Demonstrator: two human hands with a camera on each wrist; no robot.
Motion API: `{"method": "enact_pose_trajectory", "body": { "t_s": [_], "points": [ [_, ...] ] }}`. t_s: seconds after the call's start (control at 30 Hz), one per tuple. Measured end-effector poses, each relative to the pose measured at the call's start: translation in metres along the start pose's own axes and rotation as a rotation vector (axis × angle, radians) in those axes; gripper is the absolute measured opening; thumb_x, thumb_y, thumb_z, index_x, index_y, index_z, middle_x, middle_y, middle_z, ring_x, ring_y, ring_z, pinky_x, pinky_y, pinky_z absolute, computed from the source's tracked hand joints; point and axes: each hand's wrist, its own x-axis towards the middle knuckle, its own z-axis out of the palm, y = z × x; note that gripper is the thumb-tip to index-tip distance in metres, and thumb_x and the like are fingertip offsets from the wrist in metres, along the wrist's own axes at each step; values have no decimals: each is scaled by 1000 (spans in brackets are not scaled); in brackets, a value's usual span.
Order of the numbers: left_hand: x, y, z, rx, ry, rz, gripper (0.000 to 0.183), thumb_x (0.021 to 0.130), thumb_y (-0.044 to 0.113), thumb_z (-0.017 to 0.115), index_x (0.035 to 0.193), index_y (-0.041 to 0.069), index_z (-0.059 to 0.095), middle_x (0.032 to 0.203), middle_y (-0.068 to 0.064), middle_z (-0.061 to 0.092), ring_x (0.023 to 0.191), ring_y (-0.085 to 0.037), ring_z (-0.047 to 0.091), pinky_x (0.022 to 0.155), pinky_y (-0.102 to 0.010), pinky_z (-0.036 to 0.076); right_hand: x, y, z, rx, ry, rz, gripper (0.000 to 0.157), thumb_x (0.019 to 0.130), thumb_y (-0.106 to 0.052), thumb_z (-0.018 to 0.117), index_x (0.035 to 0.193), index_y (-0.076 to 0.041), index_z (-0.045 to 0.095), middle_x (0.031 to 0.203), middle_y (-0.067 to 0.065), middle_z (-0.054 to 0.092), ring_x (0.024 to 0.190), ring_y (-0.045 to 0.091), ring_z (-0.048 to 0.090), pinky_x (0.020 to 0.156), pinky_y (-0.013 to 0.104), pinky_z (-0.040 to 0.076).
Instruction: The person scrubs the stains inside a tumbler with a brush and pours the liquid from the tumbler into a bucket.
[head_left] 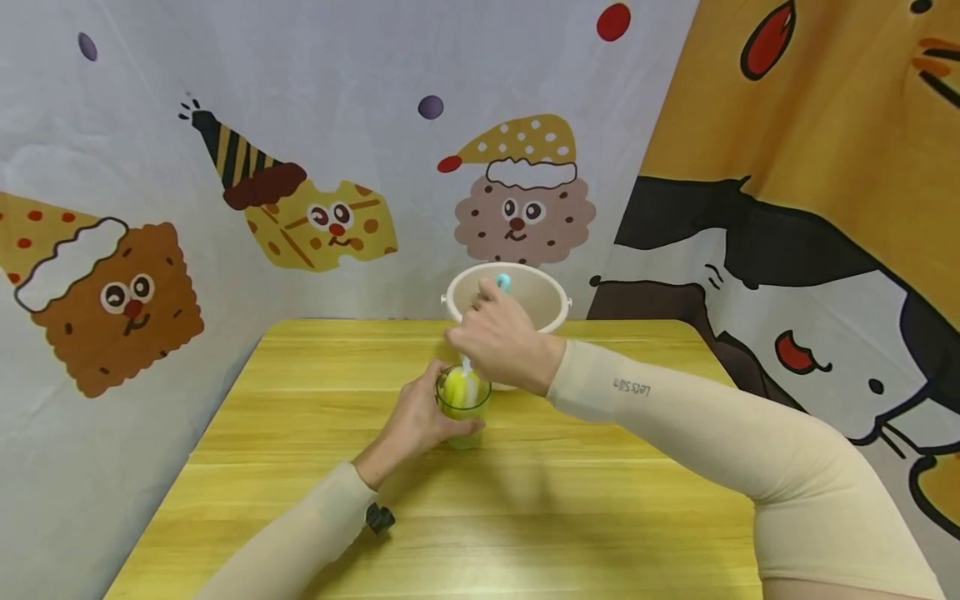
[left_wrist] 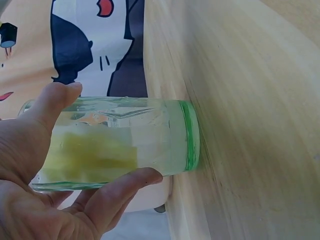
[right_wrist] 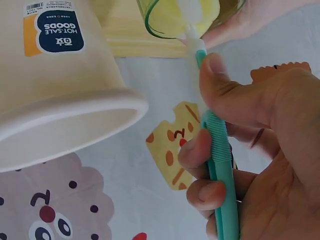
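Head view: the glass [left_wrist: 120,137] is held upright at the middle of the tabletop [head_left: 615,500], near side of the white bucket [head_left: 547,296], between the curved fingers of the left hand [head_left: 426,412]. The brush [right_wrist: 220,142] is gripped in the right hand's [head_left: 506,337] curled fingers, its yellow head [head_left: 455,389] already inside the glass. Scrubbing is judged to be under way, the brush not yet withdrawn.

Head: forward and down across desk [head_left: 600,508]
Left wrist: close, glass [left_wrist: 117,140] seen sideways
Right wrist: close, bucket [right_wrist: 92,62] inverted
All views: glass
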Motion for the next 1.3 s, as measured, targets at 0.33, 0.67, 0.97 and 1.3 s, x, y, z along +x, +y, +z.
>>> {"method": "enact_pose_trajectory", "body": {
  "t_s": [0.33, 0.67, 0.97, 1.3],
  "points": [
    [0, -2, 1, -14, 2, -13, 92, 77, 37, 113, 148, 14, 59, 139, -14, 80, 127, -33, 78, 110, -55, 69, -7, 4, -10, -40, -43, 14, 13, 97, -22, 89, 109, -24, 84, 87, 2, 85, 93, 26, 75, 102, 44, 47],
    [0, -2, 1, -14, 7, -11, 91, 76, 34, 114, 146, 15, 60, 140, -14, 80, 128, -34, 79, 109, -55, 69, -18, 3, -20, -29, -14, 5, 14, 92, -24, 94, 99, -25, 81, 78, -1, 80, 86, 24, 71, 99, 43, 47],
    [0, -3, 1, -31, 4, -12, 91, 75, 35, 114, 146, 16, 60, 138, -11, 80, 124, -31, 79, 108, -54, 70, -30, 10, -15, 37, 33, 36, 43, 87, -48, 103, 117, -22, 86, 86, -1, 84, 83, 26, 71, 94, 44, 47],
    [0, -3, 2, -33, 8, -8, 91, 76, 34, 114, 147, 15, 59, 138, -14, 80, 121, -29, 80, 104, -50, 71, -46, 17, -4, 81, 142, 102, 47, 83, -50, 106, 114, -20, 85, 82, 5, 82, 82, 28, 72, 90, 46, 45]
  ]
}}
